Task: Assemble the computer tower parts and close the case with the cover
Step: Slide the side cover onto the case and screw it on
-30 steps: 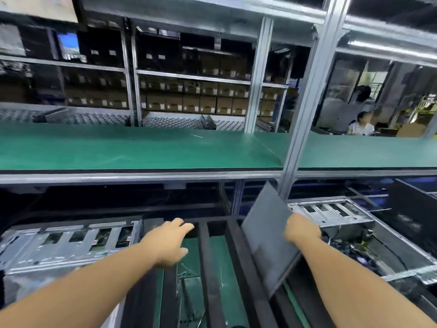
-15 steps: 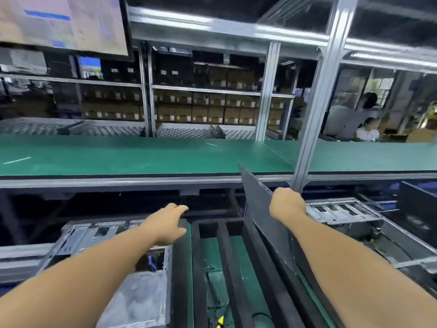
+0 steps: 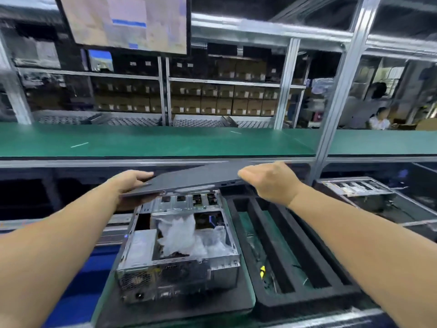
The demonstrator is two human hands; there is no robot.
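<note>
An open metal computer case [image 3: 177,254] lies on a dark pad at centre, with clear plastic bags [image 3: 186,235] inside it. A flat dark grey cover panel [image 3: 189,179] hangs almost level above the case's far end. My left hand [image 3: 130,183] grips the panel's left edge, thumb on top. My right hand [image 3: 269,183] holds its right end, fingers curled over the edge.
A black foam tray [image 3: 295,261] with long slots sits right of the case. Another open case [image 3: 369,197] stands at far right. A green shelf [image 3: 165,140] runs across above the line, with metal uprights [image 3: 340,91]. A person sits at far right.
The panel, held upright by my right hand alone beside the foam tray, has swung left and flat over the case. My left hand has taken its left edge.
</note>
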